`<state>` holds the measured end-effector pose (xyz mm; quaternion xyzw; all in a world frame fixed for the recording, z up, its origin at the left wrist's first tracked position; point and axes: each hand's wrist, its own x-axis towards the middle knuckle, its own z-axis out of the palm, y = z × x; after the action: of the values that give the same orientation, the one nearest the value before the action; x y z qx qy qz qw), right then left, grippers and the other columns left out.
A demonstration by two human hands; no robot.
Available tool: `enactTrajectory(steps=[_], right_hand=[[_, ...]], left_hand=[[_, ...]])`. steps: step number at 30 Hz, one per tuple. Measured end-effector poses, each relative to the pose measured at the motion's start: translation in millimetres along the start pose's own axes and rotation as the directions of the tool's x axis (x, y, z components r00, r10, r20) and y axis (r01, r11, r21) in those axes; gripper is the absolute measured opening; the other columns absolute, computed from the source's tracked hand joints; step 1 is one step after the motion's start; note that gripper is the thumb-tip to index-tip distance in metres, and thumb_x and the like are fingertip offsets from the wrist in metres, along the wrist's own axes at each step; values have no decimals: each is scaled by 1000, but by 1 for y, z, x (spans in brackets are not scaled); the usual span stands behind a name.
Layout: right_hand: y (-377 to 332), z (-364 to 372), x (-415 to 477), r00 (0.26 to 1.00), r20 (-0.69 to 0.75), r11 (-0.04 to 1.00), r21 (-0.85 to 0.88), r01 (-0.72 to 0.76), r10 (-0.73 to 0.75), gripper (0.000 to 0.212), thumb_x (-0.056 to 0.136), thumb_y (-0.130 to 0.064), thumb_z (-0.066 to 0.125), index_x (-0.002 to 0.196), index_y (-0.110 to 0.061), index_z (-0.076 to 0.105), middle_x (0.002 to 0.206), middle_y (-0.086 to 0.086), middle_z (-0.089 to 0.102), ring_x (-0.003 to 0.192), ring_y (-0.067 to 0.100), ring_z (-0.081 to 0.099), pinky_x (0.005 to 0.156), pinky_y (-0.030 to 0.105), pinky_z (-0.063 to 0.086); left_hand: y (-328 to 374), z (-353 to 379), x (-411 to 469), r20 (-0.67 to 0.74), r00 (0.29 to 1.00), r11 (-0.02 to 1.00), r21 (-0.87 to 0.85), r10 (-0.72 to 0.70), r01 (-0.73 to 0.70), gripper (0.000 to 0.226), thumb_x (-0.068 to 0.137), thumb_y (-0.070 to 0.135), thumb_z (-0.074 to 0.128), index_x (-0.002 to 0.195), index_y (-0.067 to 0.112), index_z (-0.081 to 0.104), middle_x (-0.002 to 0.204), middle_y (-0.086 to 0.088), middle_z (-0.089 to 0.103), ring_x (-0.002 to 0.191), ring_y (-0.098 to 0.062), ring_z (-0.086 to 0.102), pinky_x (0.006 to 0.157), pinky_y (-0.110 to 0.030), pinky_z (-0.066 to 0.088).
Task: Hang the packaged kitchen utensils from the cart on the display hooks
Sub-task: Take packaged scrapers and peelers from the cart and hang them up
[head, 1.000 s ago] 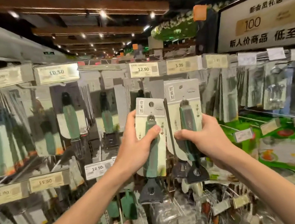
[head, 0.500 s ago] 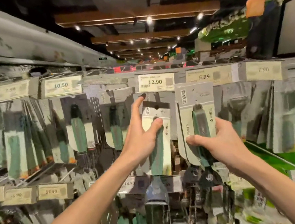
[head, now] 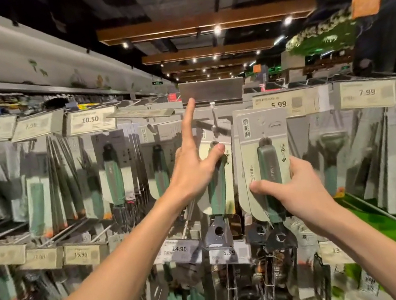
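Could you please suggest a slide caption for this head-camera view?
Left hand holds one carded green-handled kitchen utensil, right hand a second utensil, left index finger raised to a tilted-up grey price-tag holder.

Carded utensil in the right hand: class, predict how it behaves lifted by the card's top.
Probably bottom-heavy: the metal head hangs below the card. The thin card may flex, though the green handle should stiffen it. Likely light: the right hand holds it.

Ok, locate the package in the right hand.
Head view, right of centre: the right package, gripped by the right hand, sits beside the left package, near the 5.99 tag.
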<state>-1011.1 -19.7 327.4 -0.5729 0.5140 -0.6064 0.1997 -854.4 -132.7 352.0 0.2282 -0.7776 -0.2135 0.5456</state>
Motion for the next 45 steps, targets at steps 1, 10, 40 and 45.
enactTrajectory(steps=[1, 10, 40, 45], right_hand=[[1, 1, 1, 1000, -3, 1000, 2, -5, 5, 29, 76, -6, 79, 97, -19, 63, 82, -8, 76, 73, 11, 73, 59, 25, 58], [10, 6, 4, 999, -26, 1000, -4, -26, 26, 32, 75, -6, 80, 98, -23, 65, 88, -6, 77, 81, 17, 74, 73, 41, 60], [24, 22, -4, 985, 84, 984, 89, -158, 150, 28, 81, -3, 74, 101, -17, 59, 85, -2, 77, 74, 16, 74, 65, 33, 61], [26, 15, -3, 985, 84, 985, 69, -159, 154, 30, 80, -4, 75, 101, -17, 58, 84, -2, 76, 75, 17, 74, 67, 34, 62]], left_hand=[[-1, 1, 0, -2, 1000, 1000, 14, 4, -4, 96, 94, 20, 66, 152, 52, -3, 155, 35, 3, 146, -10, 17, 121, -52, 15], [-19, 10, 13, -115, 988, 929, 367, 100, -51, 118, 79, 39, 82, 148, 45, -13, 107, -24, 68, 46, -12, 50, 53, -1, 41], [8, -21, 6, -13, 999, 998, -57, -34, 34, 84, 91, -4, 57, 151, 44, 20, 69, -2, 54, 58, -10, 50, 60, -18, 48], [-8, -11, 12, -133, 987, 994, 80, 85, -74, 82, 92, -5, 54, 144, 49, 21, 83, -25, 57, 47, -2, 41, 50, -16, 40]])
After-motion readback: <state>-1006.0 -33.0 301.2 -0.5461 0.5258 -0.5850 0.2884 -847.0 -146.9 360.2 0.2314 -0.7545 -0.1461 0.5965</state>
